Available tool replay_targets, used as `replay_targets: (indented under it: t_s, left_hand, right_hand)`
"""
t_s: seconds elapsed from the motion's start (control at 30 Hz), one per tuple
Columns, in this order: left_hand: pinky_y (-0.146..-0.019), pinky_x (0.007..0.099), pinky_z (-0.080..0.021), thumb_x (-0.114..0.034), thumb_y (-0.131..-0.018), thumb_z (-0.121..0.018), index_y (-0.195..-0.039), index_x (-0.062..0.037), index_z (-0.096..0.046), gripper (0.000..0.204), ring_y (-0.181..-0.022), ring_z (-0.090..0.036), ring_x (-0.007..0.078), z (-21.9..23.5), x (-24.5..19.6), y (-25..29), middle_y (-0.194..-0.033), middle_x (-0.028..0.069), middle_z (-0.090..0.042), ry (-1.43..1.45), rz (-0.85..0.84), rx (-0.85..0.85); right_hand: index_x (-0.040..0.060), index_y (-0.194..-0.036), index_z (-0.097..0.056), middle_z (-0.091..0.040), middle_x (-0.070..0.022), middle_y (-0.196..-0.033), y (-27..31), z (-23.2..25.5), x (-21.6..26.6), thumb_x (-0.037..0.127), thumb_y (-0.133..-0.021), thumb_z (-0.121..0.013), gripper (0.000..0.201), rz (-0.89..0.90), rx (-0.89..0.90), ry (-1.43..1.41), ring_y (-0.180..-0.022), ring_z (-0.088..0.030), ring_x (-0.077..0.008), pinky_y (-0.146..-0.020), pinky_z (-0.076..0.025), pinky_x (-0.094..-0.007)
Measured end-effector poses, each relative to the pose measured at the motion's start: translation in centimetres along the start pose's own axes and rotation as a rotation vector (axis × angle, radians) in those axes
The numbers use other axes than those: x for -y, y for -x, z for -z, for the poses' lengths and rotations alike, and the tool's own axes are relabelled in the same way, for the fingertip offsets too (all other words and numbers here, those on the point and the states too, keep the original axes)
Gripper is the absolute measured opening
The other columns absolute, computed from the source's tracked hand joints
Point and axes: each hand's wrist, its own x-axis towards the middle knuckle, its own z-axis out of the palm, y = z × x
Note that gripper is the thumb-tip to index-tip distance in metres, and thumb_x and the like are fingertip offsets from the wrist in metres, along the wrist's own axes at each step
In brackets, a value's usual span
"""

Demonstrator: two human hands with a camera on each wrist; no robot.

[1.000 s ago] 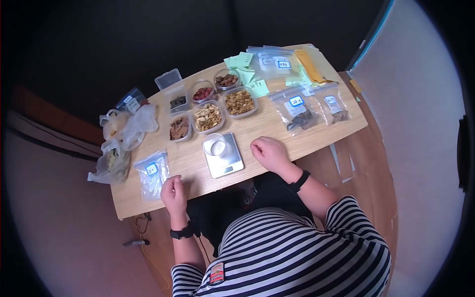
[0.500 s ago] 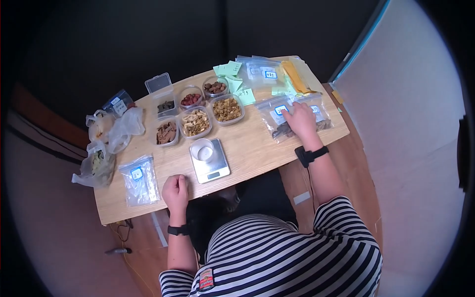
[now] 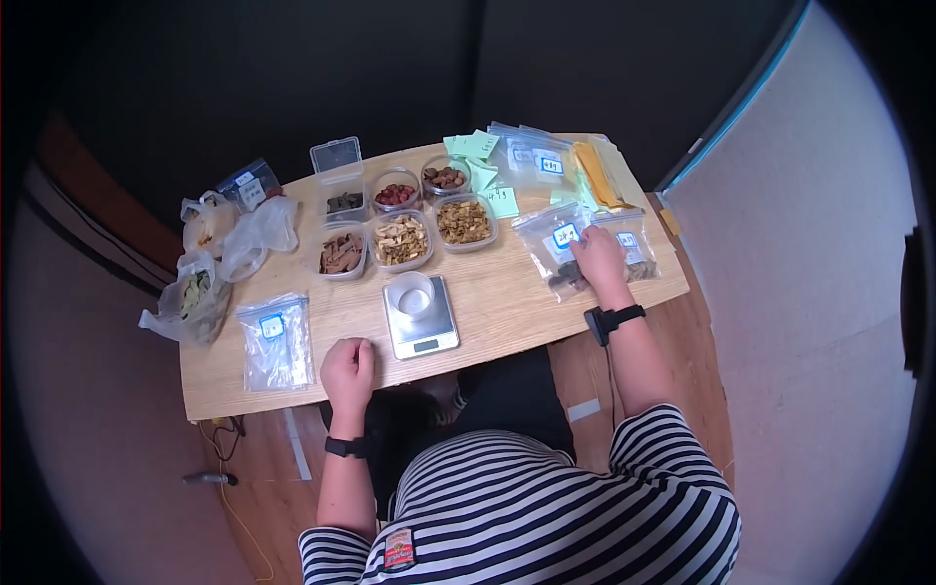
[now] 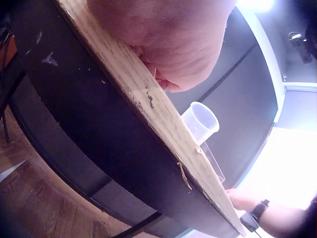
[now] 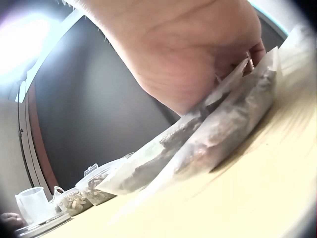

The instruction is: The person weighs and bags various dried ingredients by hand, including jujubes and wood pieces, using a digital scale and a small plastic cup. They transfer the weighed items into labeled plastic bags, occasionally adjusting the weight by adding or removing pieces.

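On the right of the table my right hand (image 3: 601, 259) grips the edge of a clear zip bag (image 3: 556, 237) with a blue-framed label and dark dried pieces at its bottom. A second labelled zip bag (image 3: 643, 270) lies partly behind that hand; in the right wrist view the two bags (image 5: 218, 134) overlap, slanting up toward the fingers. My left hand (image 3: 347, 374) rests at the front table edge, fingers curled in and holding nothing. Between the hands, a clear plastic cup (image 3: 413, 295) stands on a flat kitchen scale (image 3: 439, 327).
Behind the scale sit several clear tubs of dried goods, among them brown strips (image 3: 340, 255) and red fruit (image 3: 395, 193). A flat zip bag (image 3: 276, 356) lies left, near tied plastic bags (image 3: 200, 307). Green notes (image 3: 501, 203) and a yellow packet (image 3: 597, 175) lie at the back right.
My right hand has moved from beside the scale to the bags on the right and taken hold of the left one, now shifted and tilted. My left hand stays at the table edge.
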Motion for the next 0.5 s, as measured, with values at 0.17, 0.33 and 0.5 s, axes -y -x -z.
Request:
replay_targets:
  t_s: [0.17,0.33,0.5]
  left_hand:
    - [-0.066,0.0403,-0.049,-0.016,-0.093,-0.065,-0.082,-0.0017,-0.067,0.019,-0.071,-0.062,0.0316,0.1,0.0,0.0,-0.076,0.0136,-0.063,-0.004,0.013,0.012]
    - [-0.066,0.0381,-0.048,-0.015,-0.094,-0.065,-0.084,-0.0006,-0.068,0.018,-0.07,-0.062,0.0288,0.1,0.3,0.2,-0.076,0.013,-0.063,0.076,0.092,0.03]
    - [-0.063,0.0306,-0.046,-0.014,-0.099,-0.062,-0.09,0.0014,-0.068,0.019,-0.068,-0.058,0.016,0.5,2.1,0.9,-0.074,0.0063,-0.062,0.364,0.291,0.026]
  right_hand:
    - [0.0088,-0.096,-0.069,-0.071,-0.0124,-0.097,0.2,-0.6,-0.4,0.026,-0.089,-0.07,0.019,0.056,-0.181,-0.141,-0.094,-0.067,-0.0348,-0.084,-0.049,-0.047]
    - [0.0047,-0.092,-0.066,-0.068,-0.0087,-0.082,0.6,0.0,-0.3,0.02,-0.092,-0.069,0.016,0.0,-0.136,-0.665,-0.075,-0.065,-0.0238,-0.07,-0.05,-0.0339]
    - [0.002,-0.092,-0.062,-0.063,-0.0008,-0.077,1.1,2.4,0.6,0.016,-0.096,-0.068,0.015,-0.019,-0.016,-1.006,-0.071,-0.057,-0.008,-0.066,-0.047,-0.0245]
